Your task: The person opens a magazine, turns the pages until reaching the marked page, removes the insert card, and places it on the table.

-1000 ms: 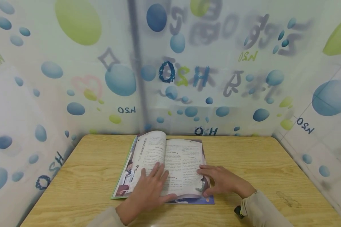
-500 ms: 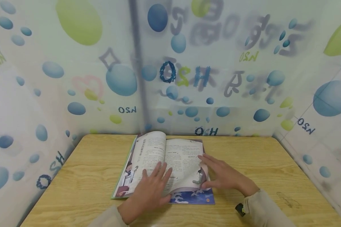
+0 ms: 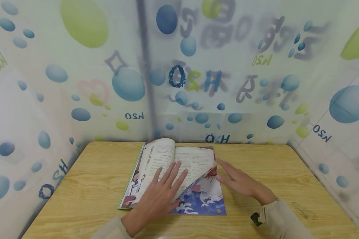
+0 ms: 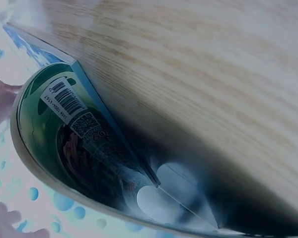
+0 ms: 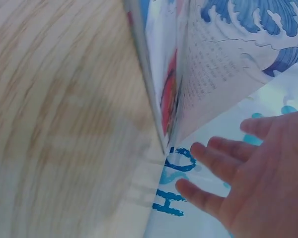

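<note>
An open magazine [image 3: 160,154] lies on the wooden table, text on both visible pages. My left hand [image 3: 158,194] rests spread on its lower middle, fingers straight. The lower part of the right-hand page [image 3: 197,157] is raised and slants leftward, baring a blue wave picture [image 3: 210,199] below it. By the magazine's right edge is my right hand [image 3: 242,181], fingers extended; the right wrist view shows them apart from the picture page [image 5: 213,84]. In the left wrist view, the green back cover [image 4: 39,116] with a barcode curves up from the table.
The wooden table [image 3: 92,176] reaches back to a curtain [image 3: 239,96] printed with blue and green drops. More printed sheeting stands at both sides. A small dark object [image 3: 256,219] sits at the right cuff.
The right page's lower corner has lifted and swung leftward, uncovering the wave picture. My right hand has moved slightly up and right, off the page; my left has slid slightly up the magazine.
</note>
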The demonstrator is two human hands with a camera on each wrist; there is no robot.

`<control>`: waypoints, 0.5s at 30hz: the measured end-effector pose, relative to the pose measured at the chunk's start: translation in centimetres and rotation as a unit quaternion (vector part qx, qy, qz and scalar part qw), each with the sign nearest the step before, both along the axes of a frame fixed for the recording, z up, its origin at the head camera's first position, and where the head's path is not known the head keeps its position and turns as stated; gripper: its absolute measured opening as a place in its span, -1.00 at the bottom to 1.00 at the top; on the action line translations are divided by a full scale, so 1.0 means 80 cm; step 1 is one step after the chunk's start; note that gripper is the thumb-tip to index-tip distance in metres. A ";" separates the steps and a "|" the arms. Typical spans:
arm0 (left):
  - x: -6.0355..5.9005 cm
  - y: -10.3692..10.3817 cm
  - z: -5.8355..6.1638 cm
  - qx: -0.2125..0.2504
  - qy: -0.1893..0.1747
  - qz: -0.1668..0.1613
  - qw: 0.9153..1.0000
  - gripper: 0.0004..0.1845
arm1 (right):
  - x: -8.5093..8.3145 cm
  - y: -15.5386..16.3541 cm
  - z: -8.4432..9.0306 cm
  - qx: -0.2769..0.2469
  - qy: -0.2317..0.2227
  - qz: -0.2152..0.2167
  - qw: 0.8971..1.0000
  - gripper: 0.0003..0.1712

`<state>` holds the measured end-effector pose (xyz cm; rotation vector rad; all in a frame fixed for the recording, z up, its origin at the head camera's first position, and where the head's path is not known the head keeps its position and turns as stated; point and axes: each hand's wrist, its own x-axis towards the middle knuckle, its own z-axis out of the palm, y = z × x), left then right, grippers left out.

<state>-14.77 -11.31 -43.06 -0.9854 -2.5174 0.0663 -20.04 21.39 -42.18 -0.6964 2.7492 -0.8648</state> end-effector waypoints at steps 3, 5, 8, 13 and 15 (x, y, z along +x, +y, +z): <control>0.000 0.000 0.002 -0.010 0.030 -0.017 0.999 0.02 | -0.001 0.001 -0.005 0.026 0.001 -0.009 1.000 -0.09; 0.000 0.000 0.003 -0.023 0.042 -0.028 0.998 -0.05 | -0.002 -0.001 -0.009 0.049 0.001 -0.002 0.999 -0.04; 0.000 0.000 0.003 -0.053 0.050 -0.038 0.997 -0.13 | -0.003 -0.006 -0.015 0.081 0.004 0.027 0.996 -0.01; -0.002 -0.002 0.002 -0.106 0.061 -0.034 0.992 -0.26 | 0.001 -0.013 -0.021 0.103 0.006 0.080 0.991 0.02; -0.002 -0.002 0.001 -0.121 0.066 -0.032 0.990 -0.34 | 0.002 -0.015 -0.022 0.108 0.010 0.091 0.990 0.04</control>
